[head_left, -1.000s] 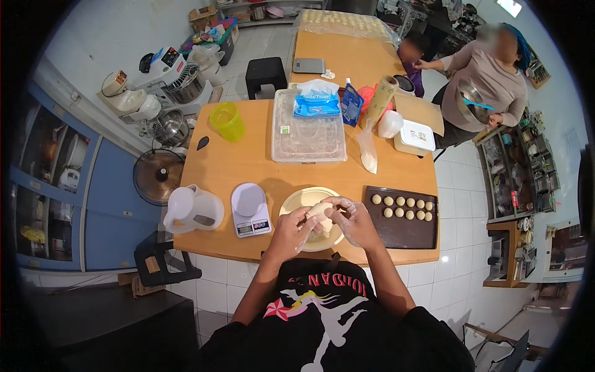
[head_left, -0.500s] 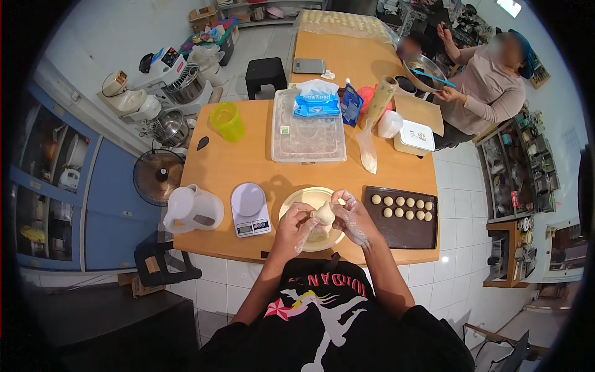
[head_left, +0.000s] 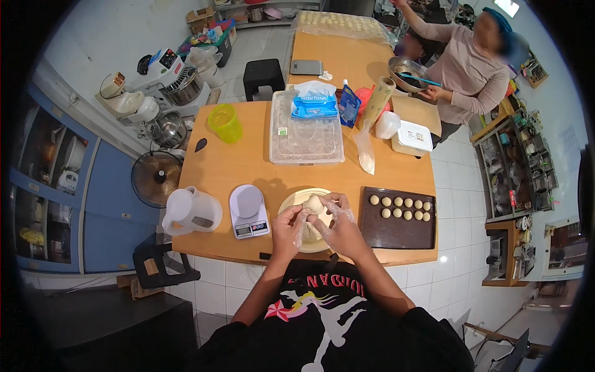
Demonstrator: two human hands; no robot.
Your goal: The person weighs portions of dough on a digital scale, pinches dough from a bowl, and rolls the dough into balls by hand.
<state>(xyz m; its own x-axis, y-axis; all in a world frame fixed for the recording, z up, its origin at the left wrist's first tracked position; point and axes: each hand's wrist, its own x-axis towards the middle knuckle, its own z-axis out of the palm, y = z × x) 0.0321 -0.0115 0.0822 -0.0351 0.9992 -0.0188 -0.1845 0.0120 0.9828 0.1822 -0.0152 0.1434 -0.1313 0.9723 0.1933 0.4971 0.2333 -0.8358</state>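
"Before any progress is recorded, what is the condition of the left hand point(head_left: 289, 225) and the right hand point(head_left: 340, 227)?"

"Both are closed on one object. The fingers of each grip a pale dough piece point(head_left: 313, 204), held above the cream bowl point(head_left: 286, 202). White residue is present on the skin."

"What counts as finished?"

"Eleven round dough balls point(head_left: 406, 203) sit on the dark brown tray point(head_left: 396, 235), to the right of the bowl on the worktop point(head_left: 242, 164): six in the farther row, five in the nearer. They look alike in size; I judge them to be completed pieces."

"What is outstanding?"

"The piece in the hands is not yet on the tray. Its outline is uneven compared with those in the rows, so I judge its forming incomplete. The rows occupy only the far part of the tray, which suggests a batch partway through."

"Does the bowl hold further stock?"

"Something pale shows inside, but the hands obscure much of it. I cannot establish the amount."

"Any other product?"

"Many pale pieces point(head_left: 341, 25) lie under clear plastic point(head_left: 378, 38) at the far end of the room. Whether they belong to this batch cannot be determined."
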